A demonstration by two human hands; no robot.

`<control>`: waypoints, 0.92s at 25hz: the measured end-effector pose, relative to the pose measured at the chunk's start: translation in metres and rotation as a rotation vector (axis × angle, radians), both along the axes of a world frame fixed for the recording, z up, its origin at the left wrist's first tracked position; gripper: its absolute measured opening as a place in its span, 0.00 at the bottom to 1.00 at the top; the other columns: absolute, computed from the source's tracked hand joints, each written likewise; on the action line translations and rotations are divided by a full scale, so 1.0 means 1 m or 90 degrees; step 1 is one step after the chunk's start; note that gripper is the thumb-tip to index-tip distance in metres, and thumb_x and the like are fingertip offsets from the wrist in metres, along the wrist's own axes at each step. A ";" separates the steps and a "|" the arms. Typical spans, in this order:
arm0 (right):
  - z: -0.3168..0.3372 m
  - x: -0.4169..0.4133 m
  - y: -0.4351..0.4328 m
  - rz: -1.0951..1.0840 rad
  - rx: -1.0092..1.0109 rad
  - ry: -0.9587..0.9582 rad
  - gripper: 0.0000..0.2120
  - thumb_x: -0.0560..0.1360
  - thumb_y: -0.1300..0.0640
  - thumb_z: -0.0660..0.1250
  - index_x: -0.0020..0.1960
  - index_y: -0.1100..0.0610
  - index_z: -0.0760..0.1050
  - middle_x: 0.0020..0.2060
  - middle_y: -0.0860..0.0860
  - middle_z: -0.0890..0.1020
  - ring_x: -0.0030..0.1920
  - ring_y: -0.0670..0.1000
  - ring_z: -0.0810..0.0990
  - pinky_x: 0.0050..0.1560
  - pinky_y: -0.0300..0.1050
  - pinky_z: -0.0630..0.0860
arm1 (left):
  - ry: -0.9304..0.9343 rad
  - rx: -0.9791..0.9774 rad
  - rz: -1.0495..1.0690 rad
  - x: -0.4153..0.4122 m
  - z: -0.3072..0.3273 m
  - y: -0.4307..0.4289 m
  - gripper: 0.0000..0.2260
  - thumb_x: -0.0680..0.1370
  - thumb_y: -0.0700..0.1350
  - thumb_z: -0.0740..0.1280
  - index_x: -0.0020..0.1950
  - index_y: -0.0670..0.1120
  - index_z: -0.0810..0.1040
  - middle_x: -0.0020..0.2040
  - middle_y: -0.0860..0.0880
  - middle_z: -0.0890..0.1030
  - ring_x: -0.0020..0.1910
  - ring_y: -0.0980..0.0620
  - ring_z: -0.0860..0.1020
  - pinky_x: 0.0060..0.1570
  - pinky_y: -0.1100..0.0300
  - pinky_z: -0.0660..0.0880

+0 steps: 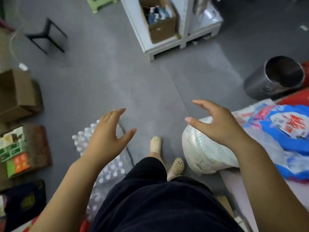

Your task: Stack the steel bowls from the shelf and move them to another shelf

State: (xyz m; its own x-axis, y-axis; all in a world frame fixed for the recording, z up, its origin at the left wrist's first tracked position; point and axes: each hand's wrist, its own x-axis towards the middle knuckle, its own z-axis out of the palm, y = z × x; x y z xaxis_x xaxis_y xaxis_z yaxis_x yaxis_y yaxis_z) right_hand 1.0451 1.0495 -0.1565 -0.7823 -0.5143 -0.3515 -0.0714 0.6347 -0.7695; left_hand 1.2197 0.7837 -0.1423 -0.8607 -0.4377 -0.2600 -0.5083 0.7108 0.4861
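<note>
No steel bowls are in view. My left hand (107,133) and my right hand (215,121) are held out in front of me above the grey floor, both with relaxed, spread fingers and nothing in them. A white shelf unit (150,47) stands ahead at the top, with a cardboard box (160,22) of items on its lowest level. I look down at my dark trousers and cream shoes (177,164).
A steel bin (274,77) stands at the right. Packs of water bottles (110,166) lie by my left leg, and a white plastic-wrapped bundle (204,151) and blue sacks (287,128) lie to the right. Cardboard boxes (18,94) line the left; a black stool (46,36) stands far left.
</note>
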 end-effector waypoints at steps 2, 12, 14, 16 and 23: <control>-0.003 -0.020 -0.033 0.045 -0.014 -0.002 0.30 0.75 0.43 0.76 0.75 0.43 0.73 0.71 0.38 0.74 0.70 0.37 0.69 0.70 0.38 0.65 | 0.000 -0.013 0.075 0.000 -0.001 -0.020 0.30 0.78 0.55 0.71 0.78 0.50 0.66 0.74 0.51 0.72 0.76 0.48 0.66 0.72 0.52 0.64; 0.008 -0.118 -0.252 0.220 -0.112 0.091 0.31 0.76 0.44 0.74 0.77 0.46 0.71 0.76 0.38 0.71 0.76 0.38 0.67 0.77 0.37 0.61 | 0.068 -0.065 0.143 -0.093 0.017 -0.177 0.31 0.79 0.56 0.70 0.78 0.49 0.65 0.75 0.50 0.71 0.78 0.49 0.64 0.75 0.51 0.63; 0.014 -0.144 -0.297 0.218 -0.126 0.110 0.30 0.77 0.44 0.74 0.77 0.46 0.71 0.76 0.39 0.71 0.75 0.38 0.67 0.77 0.37 0.62 | 0.076 -0.095 0.116 -0.120 0.024 -0.223 0.31 0.79 0.57 0.70 0.78 0.50 0.65 0.76 0.51 0.70 0.78 0.50 0.63 0.75 0.54 0.61; 0.019 -0.168 -0.336 0.213 -0.143 0.113 0.31 0.77 0.41 0.72 0.77 0.45 0.71 0.76 0.38 0.70 0.76 0.37 0.66 0.77 0.39 0.62 | 0.088 -0.131 0.089 -0.149 0.032 -0.264 0.31 0.79 0.58 0.69 0.79 0.50 0.65 0.76 0.52 0.70 0.78 0.51 0.63 0.74 0.57 0.58; 0.025 -0.261 -0.446 0.267 -0.157 0.112 0.36 0.73 0.33 0.66 0.78 0.42 0.67 0.78 0.34 0.65 0.78 0.34 0.61 0.75 0.34 0.58 | 0.106 -0.105 0.137 -0.244 0.028 -0.360 0.31 0.80 0.59 0.68 0.79 0.52 0.63 0.77 0.54 0.68 0.79 0.53 0.61 0.76 0.51 0.61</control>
